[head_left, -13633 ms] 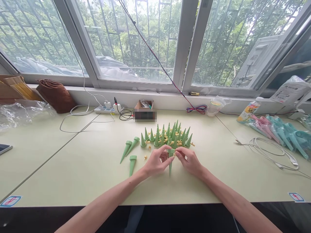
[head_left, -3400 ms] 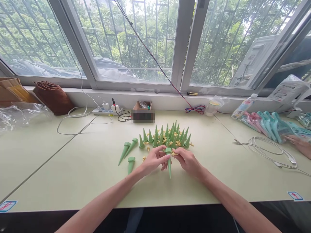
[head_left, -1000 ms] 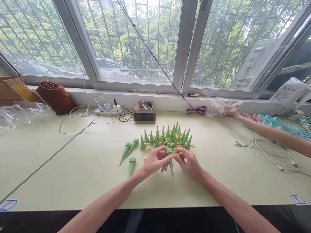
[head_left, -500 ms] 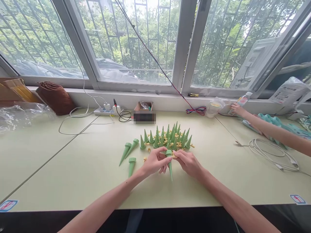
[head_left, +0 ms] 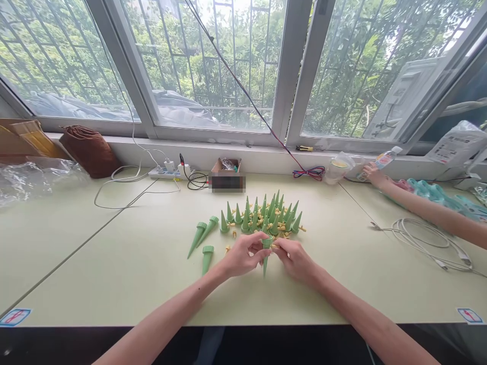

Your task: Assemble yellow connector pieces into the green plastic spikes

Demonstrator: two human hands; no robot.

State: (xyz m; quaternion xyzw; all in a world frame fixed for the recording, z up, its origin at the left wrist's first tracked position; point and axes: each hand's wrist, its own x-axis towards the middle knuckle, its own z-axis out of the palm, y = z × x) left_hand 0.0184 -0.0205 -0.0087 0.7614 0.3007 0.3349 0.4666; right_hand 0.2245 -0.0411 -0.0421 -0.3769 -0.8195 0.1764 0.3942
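My left hand (head_left: pixel 243 256) pinches a green plastic watering spike (head_left: pixel 267 243) by its wide cap, its tip pointing down above the table. Close against the cap's right side, my right hand (head_left: pixel 299 258) has its thumb and finger closed on a small yellow valve (head_left: pixel 275 246), mostly covered by the fingers. Just beyond both hands, many green spikes (head_left: pixel 245 221) stand point up, with yellow valves (head_left: pixel 280 225) among them. Left of my left hand lie three loose green spikes (head_left: pixel 207 258), and a yellow piece (head_left: pixel 227 249) rests near my wrist.
At the back stand a small box (head_left: pixel 227 178) and a power strip (head_left: pixel 162 173). White cables (head_left: pixel 429 243) coil at the right. Another person's hand (head_left: pixel 375 175) reaches in from the right to a bottle (head_left: pixel 388 157). A brown bundle (head_left: pixel 89 152) sits at the back left.
The held spike has turned more upright, and its tip has swung slightly left. My right hand stays beside its cap. The other person's hand and the bottle have shifted slightly.
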